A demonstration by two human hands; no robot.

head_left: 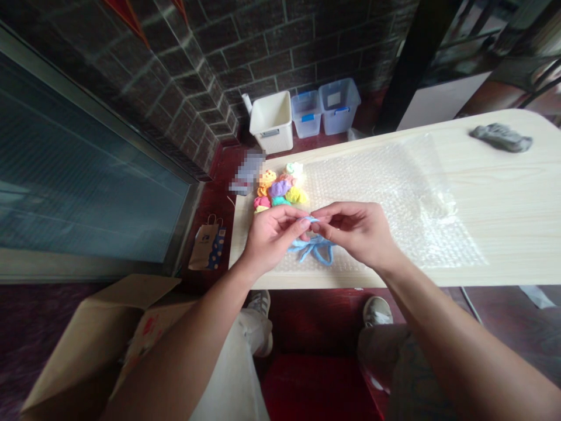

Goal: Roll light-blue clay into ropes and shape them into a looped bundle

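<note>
Light blue yarn [323,252] hangs in loops below my fingers, near the front edge of the table. My left hand [277,233] pinches a short stretch of it between thumb and fingertips. From the other side, my right hand [356,229] grips the same strand, the fingertips of both hands almost meeting. Just beyond my left hand lie small bundles of coloured yarn, among them a purple one [279,187], a yellow one [297,195] and an orange one [266,180]. My left hand partly covers the nearest bundles.
Bubble wrap [372,175] is spread over the pale table [504,204]. A grey pouch-like item [502,137] lies at the far right. Behind the table stand a white bin [274,120] and clear plastic boxes [339,108]. A paper bag [204,245] and an open carton [96,333] are at left.
</note>
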